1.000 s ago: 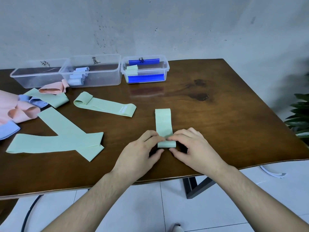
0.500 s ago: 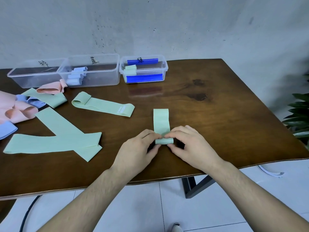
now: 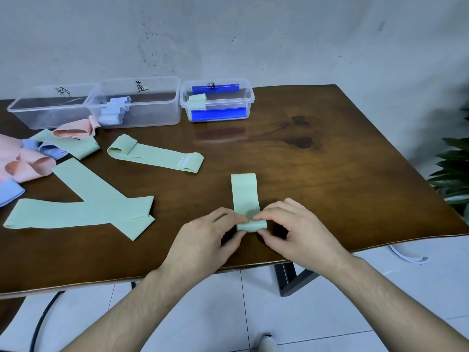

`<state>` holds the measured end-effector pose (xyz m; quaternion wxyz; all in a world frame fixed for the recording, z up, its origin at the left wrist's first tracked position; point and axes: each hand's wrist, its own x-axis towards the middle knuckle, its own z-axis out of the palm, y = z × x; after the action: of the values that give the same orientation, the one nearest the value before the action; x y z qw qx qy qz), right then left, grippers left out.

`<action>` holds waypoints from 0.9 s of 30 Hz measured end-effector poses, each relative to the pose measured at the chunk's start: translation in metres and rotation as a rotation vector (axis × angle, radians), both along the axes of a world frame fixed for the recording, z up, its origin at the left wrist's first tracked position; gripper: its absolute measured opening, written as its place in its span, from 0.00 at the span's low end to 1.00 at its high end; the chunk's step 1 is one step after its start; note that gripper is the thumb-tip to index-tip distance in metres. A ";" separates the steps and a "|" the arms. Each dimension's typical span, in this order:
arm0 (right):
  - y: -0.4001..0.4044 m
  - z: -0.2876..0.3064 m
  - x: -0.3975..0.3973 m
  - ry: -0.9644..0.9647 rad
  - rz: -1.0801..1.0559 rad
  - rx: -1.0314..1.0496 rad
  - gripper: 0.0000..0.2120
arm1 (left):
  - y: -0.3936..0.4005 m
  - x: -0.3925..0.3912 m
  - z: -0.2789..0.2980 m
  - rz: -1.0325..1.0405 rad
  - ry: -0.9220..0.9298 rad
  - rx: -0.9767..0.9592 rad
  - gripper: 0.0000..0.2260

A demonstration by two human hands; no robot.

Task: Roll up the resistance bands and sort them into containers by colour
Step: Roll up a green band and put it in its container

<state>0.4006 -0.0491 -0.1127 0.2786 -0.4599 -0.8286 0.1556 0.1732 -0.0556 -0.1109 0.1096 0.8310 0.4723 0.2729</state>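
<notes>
containers [image 3: 132, 102]: 3, clear plastic, upper left of frame | green bands [image 3: 157, 156] loose on table: 5, one partly rolled at lower centre | rolled green in right container: 1 | pink bands [image 3: 73, 128]: 2 or more, left edge, count uncertain | blue bands [image 3: 50, 149] loose: at least 2 | hands [image 3: 203, 240]: 2 | table [image 3: 330, 174]: 1

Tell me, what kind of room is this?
Probably a plain indoor workroom, not a gym: a bare, marked wall, a wooden table on a white tiled floor, and labelled plastic containers for sorting bands.
</notes>
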 end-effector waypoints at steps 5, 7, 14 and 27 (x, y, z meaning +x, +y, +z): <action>0.000 -0.005 0.000 -0.015 -0.028 0.045 0.12 | 0.000 -0.001 -0.003 0.016 0.038 0.000 0.10; 0.002 -0.006 -0.001 -0.028 -0.038 0.058 0.14 | 0.003 -0.001 -0.004 0.024 0.042 -0.002 0.11; 0.006 -0.003 -0.005 -0.067 -0.028 0.017 0.14 | 0.008 -0.002 -0.002 0.019 0.046 -0.067 0.16; 0.011 -0.003 -0.006 -0.111 -0.040 -0.003 0.16 | 0.018 -0.002 0.000 0.038 0.084 -0.052 0.15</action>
<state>0.3951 -0.0379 -0.1156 0.2344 -0.4847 -0.8333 0.1255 0.1712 -0.0374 -0.1110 0.1060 0.8294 0.4991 0.2275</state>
